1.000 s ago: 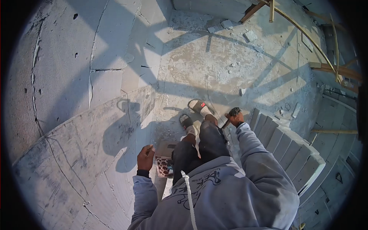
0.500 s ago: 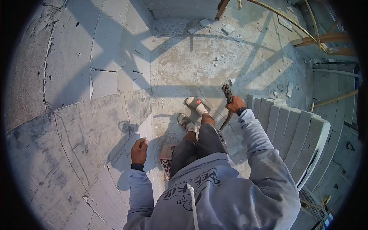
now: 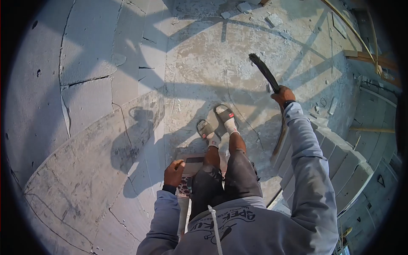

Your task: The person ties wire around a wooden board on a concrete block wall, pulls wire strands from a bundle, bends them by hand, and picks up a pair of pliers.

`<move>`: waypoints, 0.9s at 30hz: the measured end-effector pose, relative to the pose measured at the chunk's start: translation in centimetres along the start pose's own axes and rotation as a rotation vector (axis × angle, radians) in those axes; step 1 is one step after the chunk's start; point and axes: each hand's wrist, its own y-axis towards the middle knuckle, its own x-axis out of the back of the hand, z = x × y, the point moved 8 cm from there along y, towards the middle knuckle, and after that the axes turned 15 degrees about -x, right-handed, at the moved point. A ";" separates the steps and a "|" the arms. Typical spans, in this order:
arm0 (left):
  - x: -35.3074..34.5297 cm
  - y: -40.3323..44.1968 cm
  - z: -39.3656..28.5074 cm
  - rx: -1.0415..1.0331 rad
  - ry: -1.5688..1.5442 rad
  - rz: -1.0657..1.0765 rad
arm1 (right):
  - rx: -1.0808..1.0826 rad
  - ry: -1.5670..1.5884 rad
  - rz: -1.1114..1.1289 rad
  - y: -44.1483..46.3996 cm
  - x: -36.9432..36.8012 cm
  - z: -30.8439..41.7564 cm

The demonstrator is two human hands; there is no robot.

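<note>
My right hand point(image 3: 283, 96), at the right above the floor, grips a bundle of dark wires point(image 3: 265, 72). The bundle's frayed end points up and left, and its brownish lower part trails below the fist. My left hand point(image 3: 174, 173) is at the lower left, beside my leg, with its fingers curled in. Anything inside those fingers is hidden. Below and beside this hand stands a reddish hollow brick point(image 3: 184, 187) with round holes, partly covered by my legs. I cannot tell whether the hand touches it.
A pale block wall point(image 3: 93, 97) rises on the left, with a smeared grey board or panel point(image 3: 85, 165) along its lower part. Stacked white blocks point(image 3: 340, 157) stand at the right. Rubble pieces point(image 3: 274, 20) and a thin cord point(image 3: 238, 108) lie on the dusty floor point(image 3: 199, 59).
My right hand has moved up and right, swinging the wire bundle to a longer, slanted view. My left hand has moved right and slightly down, over the brick. My feet have shifted.
</note>
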 end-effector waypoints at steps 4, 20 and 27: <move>-5.9 2.1 3.9 0.075 -0.043 0.035 | -0.062 0.127 -0.292 8.6 -4.9 1.4; -17.5 7.2 6.8 0.048 0.362 0.179 | -0.118 0.221 -0.078 19.3 -37.7 11.3; -17.6 6.6 8.3 0.016 0.301 0.105 | -0.052 0.143 0.032 21.8 -39.7 14.3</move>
